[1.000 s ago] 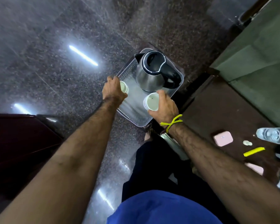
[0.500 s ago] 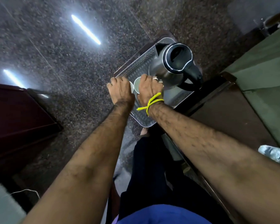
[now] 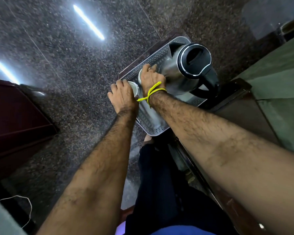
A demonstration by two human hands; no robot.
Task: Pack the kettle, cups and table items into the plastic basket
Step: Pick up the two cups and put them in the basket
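A grey perforated plastic basket (image 3: pixel 157 128) sits on the floor beside a wooden table. A steel kettle (image 3: pixel 178 72) with a black lid and handle stands upright in its far half. My left hand (image 3: pixel 123 96) grips a white cup (image 3: pixel 134 87) at the basket's left wall. My right hand (image 3: pixel 151 76), a yellow thread round its wrist, holds a second white cup (image 3: pixel 140 74) just beyond, next to the kettle. Both cups are inside the basket and mostly hidden under my hands.
The speckled granite floor (image 3: pixel 66 73) spreads to the left. A dark red cabinet (image 3: pixel 15 119) stands at the left edge. The brown table's edge (image 3: pixel 236 106) and a green surface (image 3: pixel 282 85) lie to the right. A thin white cord (image 3: pixel 28 203) lies at lower left.
My right hand carried its cup from the basket's near side across to the far left, beside the kettle. The left hand stayed at the left wall with its cup. The camera leaned closer.
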